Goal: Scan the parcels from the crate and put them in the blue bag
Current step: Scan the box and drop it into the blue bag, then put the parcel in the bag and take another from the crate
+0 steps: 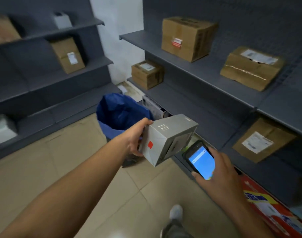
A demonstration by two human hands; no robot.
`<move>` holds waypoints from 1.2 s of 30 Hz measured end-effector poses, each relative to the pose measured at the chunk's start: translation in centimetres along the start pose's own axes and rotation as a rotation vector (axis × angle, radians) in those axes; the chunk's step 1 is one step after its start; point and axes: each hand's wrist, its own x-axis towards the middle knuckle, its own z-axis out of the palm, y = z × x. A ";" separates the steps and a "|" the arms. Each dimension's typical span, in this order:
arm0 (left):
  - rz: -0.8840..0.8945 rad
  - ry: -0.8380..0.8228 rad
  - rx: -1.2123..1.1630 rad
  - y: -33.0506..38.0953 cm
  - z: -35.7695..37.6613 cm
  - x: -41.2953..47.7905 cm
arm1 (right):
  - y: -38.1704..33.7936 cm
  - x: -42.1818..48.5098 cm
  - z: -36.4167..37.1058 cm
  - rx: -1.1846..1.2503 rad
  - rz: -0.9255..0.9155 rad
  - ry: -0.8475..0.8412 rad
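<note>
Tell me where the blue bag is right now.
In the head view the blue bag stands open on the floor left of centre, just beyond the left hand gripping the grey box.

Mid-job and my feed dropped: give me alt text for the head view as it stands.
The left hand grips a grey box in the air while the right hand holds a handheld scanner, screen lit blue, close beside it. The open blue bag stands on the tiled floor just beyond, between dark shelves carrying cardboard parcels.
</note>
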 end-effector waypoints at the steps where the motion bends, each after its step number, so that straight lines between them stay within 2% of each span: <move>1: -0.003 0.023 -0.017 0.0 -1.2 0.6 | -0.6 1.2 0.8 -0.004 -0.019 -0.018; 11: -0.016 0.279 -0.200 3.1 -9.7 7.3 | -6.8 15.4 7.9 0.000 -0.221 -0.155; 19: -0.040 0.425 -0.325 7.0 -12.7 13.2 | -9.1 26.3 13.6 0.087 -0.297 -0.265; 28: -0.103 0.415 -0.427 9.3 -17.0 20.2 | -10.3 33.0 19.1 0.060 -0.250 -0.334; 36: -0.226 0.345 -0.474 11.3 -22.4 30.8 | -12.5 37.9 27.3 -0.061 -0.121 -0.444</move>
